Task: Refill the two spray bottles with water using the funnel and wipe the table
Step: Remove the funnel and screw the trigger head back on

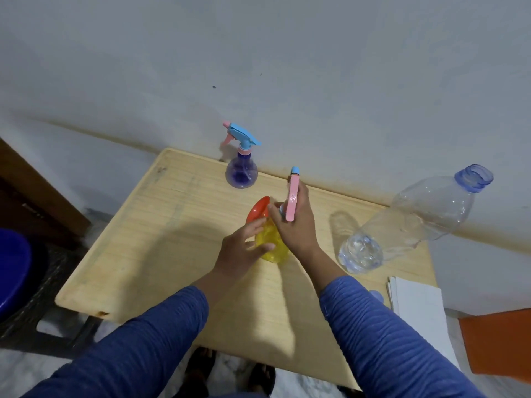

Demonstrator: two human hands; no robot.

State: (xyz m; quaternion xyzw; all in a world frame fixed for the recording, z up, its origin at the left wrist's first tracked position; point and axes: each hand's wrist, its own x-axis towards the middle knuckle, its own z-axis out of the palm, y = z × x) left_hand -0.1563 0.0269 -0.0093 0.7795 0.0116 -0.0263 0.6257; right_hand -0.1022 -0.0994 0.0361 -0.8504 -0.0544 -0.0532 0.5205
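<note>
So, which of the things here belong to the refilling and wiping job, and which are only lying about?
For the job:
yellow spray bottle
pink spray head
purple spray bottle
red funnel
large water bottle
folded white cloth or paper

Only lying about:
blue tub
orange cloth
sandals

Two spray bottles, purple (241, 173) and yellow (273, 242), one orange funnel (257, 210), one clear water bottle (408, 222), one paper stack (416, 300).
</note>
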